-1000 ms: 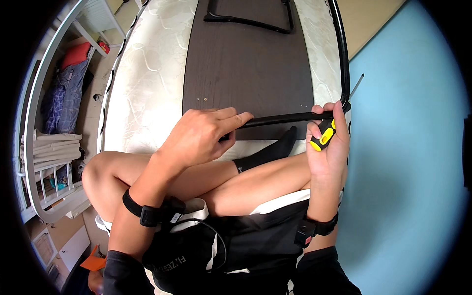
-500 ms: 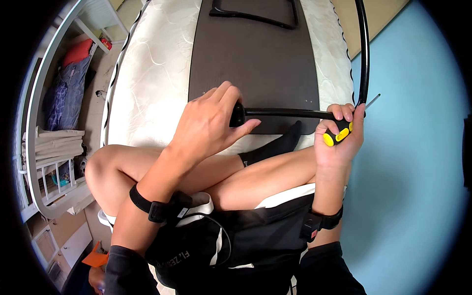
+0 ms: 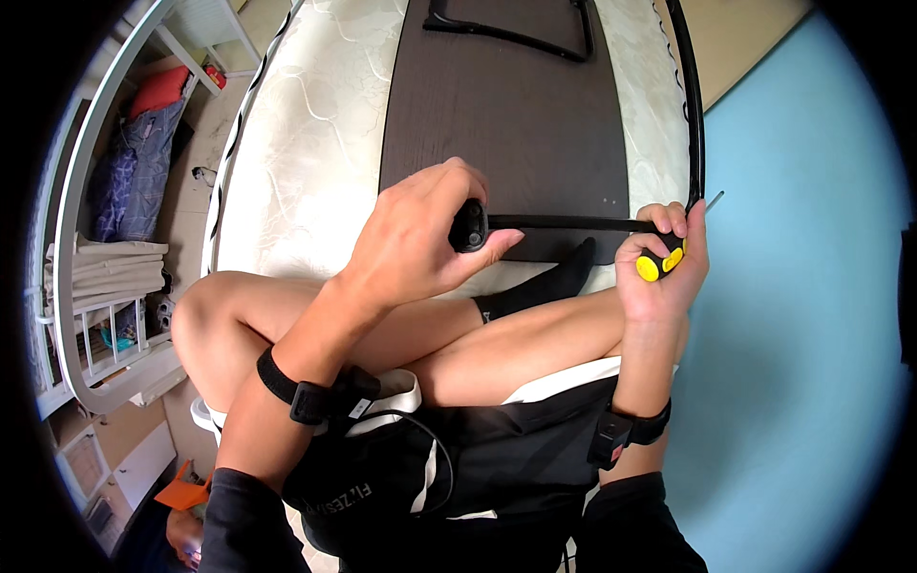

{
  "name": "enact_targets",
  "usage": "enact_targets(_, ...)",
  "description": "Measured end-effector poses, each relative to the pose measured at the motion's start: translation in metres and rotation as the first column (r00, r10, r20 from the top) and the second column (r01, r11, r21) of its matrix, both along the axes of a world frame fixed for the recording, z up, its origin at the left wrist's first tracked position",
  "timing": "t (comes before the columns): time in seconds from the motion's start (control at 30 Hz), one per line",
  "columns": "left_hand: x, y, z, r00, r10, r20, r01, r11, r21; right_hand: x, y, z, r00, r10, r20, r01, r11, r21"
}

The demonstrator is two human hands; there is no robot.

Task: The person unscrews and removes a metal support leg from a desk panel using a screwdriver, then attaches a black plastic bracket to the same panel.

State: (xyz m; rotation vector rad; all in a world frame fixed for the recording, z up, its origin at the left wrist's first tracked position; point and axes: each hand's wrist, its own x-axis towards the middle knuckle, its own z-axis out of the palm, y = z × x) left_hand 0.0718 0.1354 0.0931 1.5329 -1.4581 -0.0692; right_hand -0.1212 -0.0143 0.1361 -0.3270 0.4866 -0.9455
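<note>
A bent, black tubular metal frame (image 3: pixel 564 223) was held over the near edge of a dark-brown wood-grain board (image 3: pixel 506 105), itself supported by a cream patterned mattress (image 3: pixel 315 115). The frame's black end fitting (image 3: pixel 469 227) was loosely enclosed by the curled fingers and thumb of the left hand (image 3: pixel 406 229). A yellow-and-black-handled screwdriver (image 3: pixel 661 265) was clasped against the frame near its bend by the folded right hand (image 3: pixel 663 277). A second black tubular frame (image 3: pixel 511 37) was seen toward the board's far end.

Pale blue wall (image 3: pixel 793 286) at right, cream mattress (image 3: pixel 306 134), white railing (image 3: pixel 56 277) at left.
</note>
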Motion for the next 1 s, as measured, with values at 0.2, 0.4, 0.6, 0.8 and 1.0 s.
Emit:
enact_targets(0.2, -0.002, 0.001, -0.004, 0.974, -0.071, -0.215, 0.054, 0.995, -0.086, 0.0, 0.001, 0.002, 0.999, 0.025, 0.039, -0.025, 1.0, -0.001)
enact_targets(0.4, -0.007, -0.002, -0.007, 0.895, -0.198, -0.4, 0.076, 0.951, -0.3, -0.002, -0.001, 0.001, 0.993, 0.063, 0.095, -0.065, 0.998, 0.019)
enact_targets(0.6, -0.007, 0.003, -0.01, 0.718, -0.38, -0.583, 0.081, 0.878, -0.472, 0.001, 0.001, -0.007, 0.984, 0.098, 0.15, -0.115, 0.988, 0.106)
enact_targets(0.8, -0.002, 0.001, -0.005, 0.487, -0.571, -0.661, -0.013, 0.752, -0.659, 0.01, 0.012, -0.013, 0.988, 0.112, 0.105, -0.129, 0.978, 0.167)
enact_targets(1.0, -0.001, 0.004, -0.002, 0.523, -0.442, -0.729, 0.113, 0.883, -0.455, 0.007, 0.006, -0.012, 0.986, 0.096, 0.134, -0.12, 0.975, 0.186)
